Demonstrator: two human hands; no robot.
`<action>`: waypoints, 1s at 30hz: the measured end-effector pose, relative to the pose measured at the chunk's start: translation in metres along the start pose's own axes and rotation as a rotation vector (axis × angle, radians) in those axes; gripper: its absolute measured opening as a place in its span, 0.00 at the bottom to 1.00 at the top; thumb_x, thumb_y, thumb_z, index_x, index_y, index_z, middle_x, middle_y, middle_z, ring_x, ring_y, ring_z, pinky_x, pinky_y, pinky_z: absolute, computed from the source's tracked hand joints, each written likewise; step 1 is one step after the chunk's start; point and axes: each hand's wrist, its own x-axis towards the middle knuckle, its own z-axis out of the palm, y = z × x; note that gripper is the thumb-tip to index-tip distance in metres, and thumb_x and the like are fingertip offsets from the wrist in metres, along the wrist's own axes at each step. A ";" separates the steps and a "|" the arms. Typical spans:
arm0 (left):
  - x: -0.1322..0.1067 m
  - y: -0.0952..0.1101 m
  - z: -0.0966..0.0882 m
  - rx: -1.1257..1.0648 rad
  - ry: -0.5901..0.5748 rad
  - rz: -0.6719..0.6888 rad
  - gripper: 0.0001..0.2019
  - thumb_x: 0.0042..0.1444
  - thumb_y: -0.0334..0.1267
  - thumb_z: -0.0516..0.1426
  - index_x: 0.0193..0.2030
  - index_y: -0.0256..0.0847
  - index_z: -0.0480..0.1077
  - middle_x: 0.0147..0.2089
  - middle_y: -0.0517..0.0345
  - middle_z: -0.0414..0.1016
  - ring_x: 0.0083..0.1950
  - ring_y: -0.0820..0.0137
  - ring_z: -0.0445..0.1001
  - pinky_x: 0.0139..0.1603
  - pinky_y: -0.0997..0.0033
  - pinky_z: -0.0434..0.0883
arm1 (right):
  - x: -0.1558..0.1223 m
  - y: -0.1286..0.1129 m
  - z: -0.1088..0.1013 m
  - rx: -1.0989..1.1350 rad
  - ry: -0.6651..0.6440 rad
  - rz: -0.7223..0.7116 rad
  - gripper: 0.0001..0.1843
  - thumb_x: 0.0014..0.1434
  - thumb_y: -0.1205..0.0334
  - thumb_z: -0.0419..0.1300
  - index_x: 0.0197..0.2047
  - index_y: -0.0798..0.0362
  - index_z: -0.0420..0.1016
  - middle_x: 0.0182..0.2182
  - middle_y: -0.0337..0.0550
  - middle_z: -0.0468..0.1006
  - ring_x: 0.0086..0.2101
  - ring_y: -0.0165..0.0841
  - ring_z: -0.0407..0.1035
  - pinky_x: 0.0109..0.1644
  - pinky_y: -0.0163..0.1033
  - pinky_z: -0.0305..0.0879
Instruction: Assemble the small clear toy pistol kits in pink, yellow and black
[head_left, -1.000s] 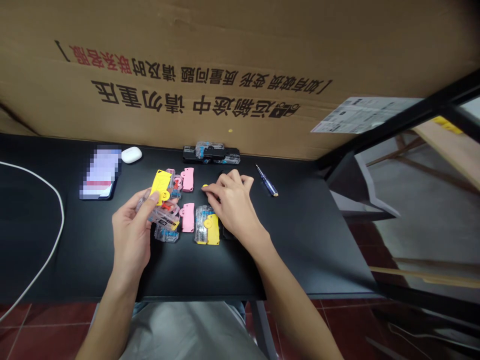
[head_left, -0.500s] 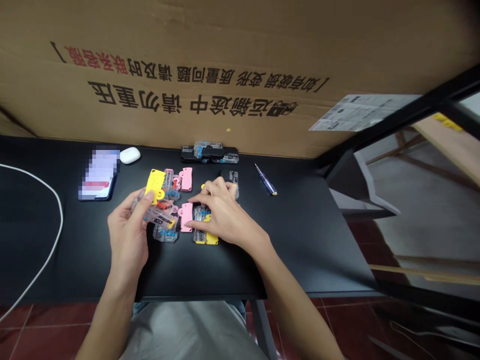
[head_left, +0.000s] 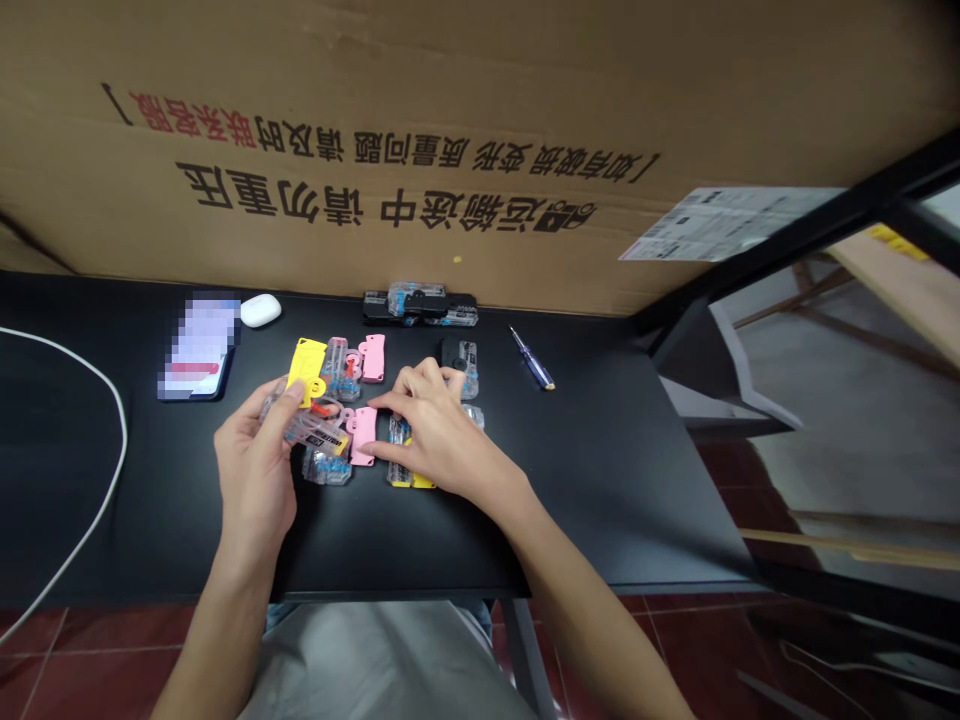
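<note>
My left hand (head_left: pixel 255 465) is closed around a clear plastic piece with red and black parts (head_left: pixel 311 425), held just above the black table (head_left: pixel 600 480). My right hand (head_left: pixel 431 435) pinches a pink plastic piece (head_left: pixel 364 435) between thumb and forefinger, and its palm lies over a clear and yellow piece (head_left: pixel 405 470). Between the hands lie a yellow piece (head_left: pixel 306 365), a clear piece with blue parts (head_left: pixel 339 370), another pink piece (head_left: pixel 373 357) and a clear piece (head_left: pixel 326 470) below my left fingers.
A phone (head_left: pixel 196 345) and a white earbud case (head_left: pixel 260 310) lie at the left, with a white cable (head_left: pixel 105 480) beyond. A black and clear part (head_left: pixel 420 303) rests by the cardboard box (head_left: pixel 480 140). A small screwdriver (head_left: pixel 532 358) and black-clear piece (head_left: pixel 461 355) lie right.
My right hand has moved left and nearer, from the far small parts to the pink piece, which it now pinches and has tilted. My left hand still holds its clear piece.
</note>
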 end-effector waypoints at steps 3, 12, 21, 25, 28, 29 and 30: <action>0.000 0.000 0.001 -0.005 -0.001 0.001 0.12 0.60 0.43 0.76 0.45 0.39 0.90 0.41 0.54 0.91 0.34 0.65 0.87 0.35 0.70 0.84 | 0.000 0.000 0.002 -0.009 0.008 0.000 0.28 0.67 0.40 0.78 0.61 0.49 0.90 0.51 0.52 0.81 0.56 0.53 0.66 0.61 0.55 0.53; 0.000 -0.002 0.000 0.001 -0.018 -0.047 0.12 0.58 0.44 0.77 0.44 0.40 0.90 0.39 0.55 0.91 0.33 0.68 0.86 0.36 0.74 0.82 | 0.000 0.003 0.000 0.017 0.052 -0.005 0.28 0.69 0.39 0.76 0.62 0.50 0.89 0.50 0.52 0.81 0.55 0.52 0.67 0.60 0.55 0.53; -0.006 0.004 0.001 -0.024 -0.218 -0.141 0.17 0.59 0.47 0.78 0.50 0.40 0.91 0.46 0.51 0.92 0.40 0.63 0.89 0.41 0.70 0.85 | -0.002 -0.006 -0.015 0.307 0.310 0.028 0.08 0.78 0.56 0.69 0.52 0.46 0.91 0.34 0.39 0.79 0.45 0.42 0.70 0.55 0.49 0.58; -0.007 0.007 0.000 -0.047 -0.346 -0.199 0.19 0.64 0.49 0.76 0.57 0.42 0.89 0.54 0.47 0.91 0.45 0.62 0.90 0.44 0.70 0.86 | -0.003 -0.011 -0.013 0.515 0.310 0.016 0.09 0.78 0.59 0.68 0.55 0.46 0.91 0.39 0.41 0.86 0.45 0.41 0.73 0.56 0.49 0.63; -0.007 0.007 -0.001 -0.063 -0.379 -0.207 0.19 0.67 0.48 0.75 0.60 0.43 0.88 0.57 0.47 0.90 0.45 0.66 0.89 0.45 0.73 0.85 | -0.001 -0.010 -0.011 0.654 0.314 0.017 0.10 0.77 0.60 0.68 0.55 0.45 0.92 0.42 0.42 0.89 0.44 0.40 0.74 0.56 0.49 0.66; -0.007 0.006 -0.001 -0.066 -0.384 -0.212 0.18 0.67 0.47 0.74 0.60 0.43 0.87 0.57 0.47 0.90 0.44 0.66 0.88 0.45 0.74 0.85 | -0.001 -0.010 -0.011 0.697 0.314 0.028 0.09 0.76 0.60 0.69 0.54 0.45 0.92 0.42 0.41 0.90 0.44 0.40 0.74 0.56 0.49 0.67; -0.007 0.006 -0.001 -0.068 -0.391 -0.218 0.18 0.68 0.47 0.74 0.60 0.43 0.87 0.58 0.47 0.90 0.44 0.67 0.88 0.46 0.74 0.85 | -0.001 -0.009 -0.011 0.740 0.310 0.042 0.09 0.75 0.60 0.69 0.53 0.44 0.93 0.42 0.41 0.90 0.43 0.40 0.74 0.55 0.49 0.68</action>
